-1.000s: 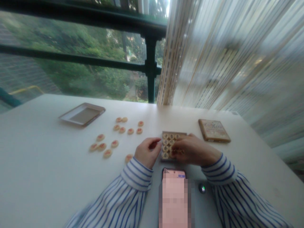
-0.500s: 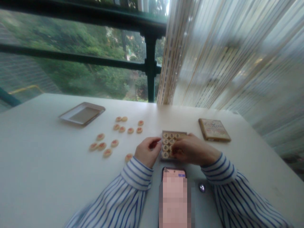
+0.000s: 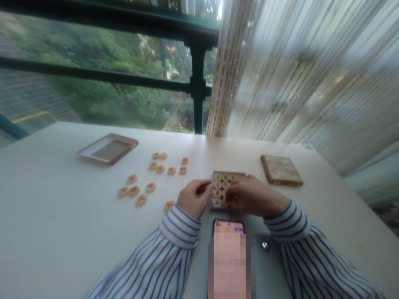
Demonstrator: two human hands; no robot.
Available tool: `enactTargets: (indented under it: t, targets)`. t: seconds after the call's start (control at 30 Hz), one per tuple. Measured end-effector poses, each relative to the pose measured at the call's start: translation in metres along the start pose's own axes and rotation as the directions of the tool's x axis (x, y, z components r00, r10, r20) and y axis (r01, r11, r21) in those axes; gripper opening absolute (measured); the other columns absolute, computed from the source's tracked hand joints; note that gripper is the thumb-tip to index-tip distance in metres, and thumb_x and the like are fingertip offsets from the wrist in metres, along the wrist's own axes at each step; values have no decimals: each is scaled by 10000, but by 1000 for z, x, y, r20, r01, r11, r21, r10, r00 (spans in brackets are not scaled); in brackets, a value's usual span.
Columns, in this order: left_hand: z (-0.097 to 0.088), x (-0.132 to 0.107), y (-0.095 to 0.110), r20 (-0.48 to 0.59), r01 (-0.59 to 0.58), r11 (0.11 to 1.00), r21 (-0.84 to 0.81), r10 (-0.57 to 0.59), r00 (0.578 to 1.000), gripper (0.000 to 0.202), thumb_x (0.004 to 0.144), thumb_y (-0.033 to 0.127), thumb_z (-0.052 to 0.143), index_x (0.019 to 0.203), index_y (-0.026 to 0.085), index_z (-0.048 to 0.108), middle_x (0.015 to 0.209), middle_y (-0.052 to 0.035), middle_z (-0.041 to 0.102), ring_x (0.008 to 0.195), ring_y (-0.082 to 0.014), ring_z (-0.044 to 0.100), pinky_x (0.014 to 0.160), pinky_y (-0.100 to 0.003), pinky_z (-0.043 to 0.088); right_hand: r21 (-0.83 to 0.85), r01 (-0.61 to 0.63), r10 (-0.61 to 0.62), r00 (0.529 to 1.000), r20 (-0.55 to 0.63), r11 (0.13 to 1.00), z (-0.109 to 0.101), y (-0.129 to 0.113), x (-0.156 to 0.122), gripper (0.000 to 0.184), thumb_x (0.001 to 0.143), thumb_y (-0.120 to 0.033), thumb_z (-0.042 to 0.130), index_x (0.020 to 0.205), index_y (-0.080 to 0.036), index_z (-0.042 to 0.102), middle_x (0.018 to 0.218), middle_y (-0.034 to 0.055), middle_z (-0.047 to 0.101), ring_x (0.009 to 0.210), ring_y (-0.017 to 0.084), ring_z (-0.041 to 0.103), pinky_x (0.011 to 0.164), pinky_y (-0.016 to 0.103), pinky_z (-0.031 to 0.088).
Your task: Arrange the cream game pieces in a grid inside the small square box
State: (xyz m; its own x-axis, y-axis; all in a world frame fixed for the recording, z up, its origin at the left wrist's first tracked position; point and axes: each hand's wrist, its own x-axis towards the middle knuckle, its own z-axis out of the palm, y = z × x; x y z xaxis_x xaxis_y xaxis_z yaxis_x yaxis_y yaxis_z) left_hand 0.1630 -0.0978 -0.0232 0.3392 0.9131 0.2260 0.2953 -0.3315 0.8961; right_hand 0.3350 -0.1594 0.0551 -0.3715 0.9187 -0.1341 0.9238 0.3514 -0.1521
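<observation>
A small shallow box (image 3: pixel 229 172) lies in front of me with rows of round wooden xiangqi pieces (image 3: pixel 217 185) in it, marked in dark characters. Thumb and forefinger of my left hand (image 3: pixel 193 200) are curled together at the box's left wall and appear to grip it. My right hand (image 3: pixel 256 196) reaches over the right part of the box, fingers bent down among the pieces. Its fingertips are closed, and whatever they pinch is hidden. That hand also covers several pieces. Red-marked xiangqi pieces (image 3: pixel 151 187) lie loose to the left.
At the back left is a shallow tray-like lid (image 3: pixel 131 146). A flat printed box (image 3: pixel 282 170) lies at the right. A phone (image 3: pixel 229 261), partly blurred out, rests near me, with a small shiny round object (image 3: pixel 265 246) beside it. The white table (image 3: pixel 62 216) meets a window and blinds.
Almost nothing differs. Both hands stay at the box in the same pose, and the loose pieces keep their places; the view has shifted only very slightly.
</observation>
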Motion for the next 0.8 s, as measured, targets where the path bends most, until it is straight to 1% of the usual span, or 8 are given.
enactTargets:
  t: [0.33, 0.5, 0.8]
  targets:
    - [0, 0, 1, 7, -9, 1000, -2, 9, 1000, 251, 701, 329, 586, 871, 159, 659, 845, -68, 693, 743, -173, 649, 724, -316, 533, -3, -1, 1, 1000, 16, 1000, -1, -1, 0, 179, 751, -268, 520, 777, -197, 682, 776, 41, 680, 735, 148, 586, 658, 256, 336]
    - [0, 0, 2, 5, -7, 1000, 9, 7, 1000, 253, 709, 327, 579, 872, 150, 657, 846, -75, 690, 745, -174, 647, 729, -316, 530, -24, 10, -11, 1000, -9, 1000, 0, 0, 0, 173, 747, -265, 514, 741, -198, 673, 764, 37, 676, 715, 147, 574, 619, 253, 322]
    - [-1, 0, 1, 9, -15, 1000, 27, 15, 1000, 253, 715, 322, 576, 882, 148, 655, 846, -75, 688, 745, -172, 645, 730, -311, 527, -15, 15, -15, 1000, -12, 1000, 0, 0, -1, 179, 748, -262, 509, 759, -191, 673, 766, 39, 676, 715, 146, 580, 626, 253, 327]
